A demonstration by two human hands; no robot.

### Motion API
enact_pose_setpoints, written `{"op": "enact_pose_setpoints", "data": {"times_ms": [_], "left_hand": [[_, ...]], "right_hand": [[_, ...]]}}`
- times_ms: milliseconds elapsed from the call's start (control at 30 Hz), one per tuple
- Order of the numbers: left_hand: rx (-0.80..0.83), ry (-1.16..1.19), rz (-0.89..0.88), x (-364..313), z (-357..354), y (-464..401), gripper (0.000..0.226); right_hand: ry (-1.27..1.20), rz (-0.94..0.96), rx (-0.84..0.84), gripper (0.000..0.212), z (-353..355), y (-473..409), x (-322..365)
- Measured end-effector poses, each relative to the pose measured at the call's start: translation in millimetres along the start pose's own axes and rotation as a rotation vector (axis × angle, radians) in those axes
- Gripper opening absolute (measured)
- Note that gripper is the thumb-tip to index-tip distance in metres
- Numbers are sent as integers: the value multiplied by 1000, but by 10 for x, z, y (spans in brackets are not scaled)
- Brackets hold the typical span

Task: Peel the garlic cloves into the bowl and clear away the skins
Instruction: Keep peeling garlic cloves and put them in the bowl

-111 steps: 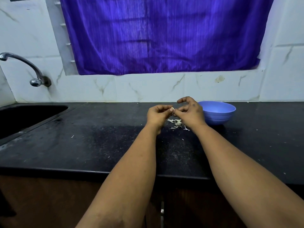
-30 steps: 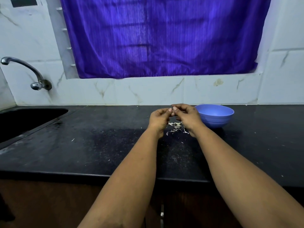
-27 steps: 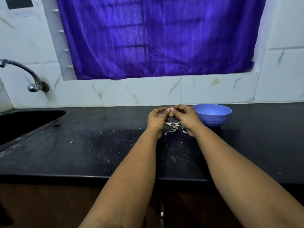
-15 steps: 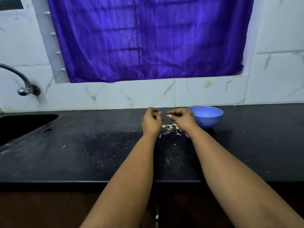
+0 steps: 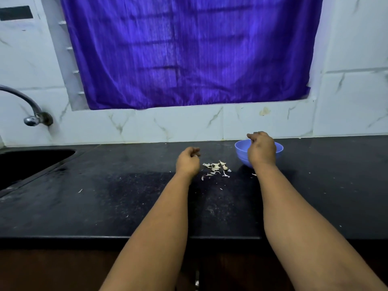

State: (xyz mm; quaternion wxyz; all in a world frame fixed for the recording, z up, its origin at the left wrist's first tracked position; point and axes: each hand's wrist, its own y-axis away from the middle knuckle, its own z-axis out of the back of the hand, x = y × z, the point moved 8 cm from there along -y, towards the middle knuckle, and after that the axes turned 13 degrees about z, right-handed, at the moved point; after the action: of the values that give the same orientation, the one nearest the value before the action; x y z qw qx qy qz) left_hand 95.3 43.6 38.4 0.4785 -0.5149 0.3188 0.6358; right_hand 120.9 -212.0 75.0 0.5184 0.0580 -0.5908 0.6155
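A blue bowl [image 5: 278,148] stands on the black counter [image 5: 126,196] near the back wall. My right hand [image 5: 261,150] hovers over the bowl's rim with curled fingers pointing down; the garlic clove it pinches is hidden by the fingers. My left hand [image 5: 188,162] rests low over the counter, left of a small pile of pale garlic skins [image 5: 216,168]. Its fingers curl against the thumb, with a small pale bit of skin at the fingertips. The inside of the bowl is hidden behind my right hand.
A dark sink [image 5: 25,162] is set into the counter at the left, with a metal tap [image 5: 31,114] above it. A purple curtain [image 5: 189,53] hangs over the tiled wall. Stray skin flecks [image 5: 80,191] dot the counter.
My hands were together over the skin pile, peeling; they have parted. The right hand has moved right and up over the bowl, and the left hand stays beside the pile.
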Motion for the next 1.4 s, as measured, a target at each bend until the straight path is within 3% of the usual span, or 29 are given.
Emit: {"op": "enact_pose_setpoints", "data": {"times_ms": [100,200,433,600,867,1033,1200,1400], "left_hand": [[-125,0,74,80,242,-85,33],[-228,-185,113,162,424,-147,25],[-95,-648,45,260,130,-200,36],[-64,-684,39,260,51,-131,21],[-51,-548,-71,74,35,-1,16],[-17,-318,-171,-119,-20,147,5],[21,-281,-161,-100,-43,163,10],[13,-231,-129,-79,-20,102,22]], "right_hand": [[65,159,22,43,-46,2,144],[102,359,95,41,-228,100,403],[187,545,627,33,-1123,578,648],[228,574,739,34,-1280,721,673],[-18,229,420,17,-947,555,542],[-471,-149,391,18,-946,608,330],[-575,-225,443,4,-962,679,300],[-488,-188,431,16,-955,634,282]]}}
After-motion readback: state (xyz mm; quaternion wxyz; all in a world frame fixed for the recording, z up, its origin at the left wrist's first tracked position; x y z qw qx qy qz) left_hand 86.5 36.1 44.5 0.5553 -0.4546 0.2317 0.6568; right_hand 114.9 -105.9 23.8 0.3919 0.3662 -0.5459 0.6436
